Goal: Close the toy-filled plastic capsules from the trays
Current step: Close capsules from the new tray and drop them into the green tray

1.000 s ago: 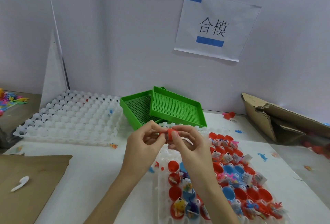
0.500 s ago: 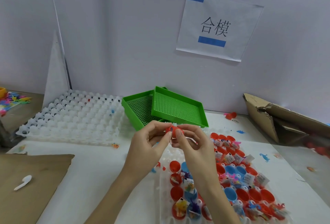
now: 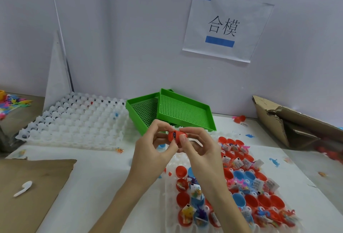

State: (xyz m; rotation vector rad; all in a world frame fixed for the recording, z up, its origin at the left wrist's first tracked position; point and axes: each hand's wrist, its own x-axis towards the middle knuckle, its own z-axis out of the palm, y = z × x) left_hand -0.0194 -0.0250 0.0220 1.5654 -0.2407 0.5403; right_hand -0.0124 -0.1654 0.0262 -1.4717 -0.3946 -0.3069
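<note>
Red capsule (image 3: pixel 176 136) pinched betw. left hand (image 3: pixel 154 151) & right hand (image 3: pixel 199 149) fingertips; judged light, stiff, slippery; best gripped at ends.

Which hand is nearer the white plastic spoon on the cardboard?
Left. The left hand, gripping the red capsule, is on the side toward the spoon; the right hand is beyond it, farther from the spoon.

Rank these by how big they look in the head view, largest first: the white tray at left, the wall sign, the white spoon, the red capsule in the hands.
1. White tray
2. Wall sign, though it hangs farther back, so its true size is unsure
3. Red capsule and white spoon look about alike; unranked.
</note>
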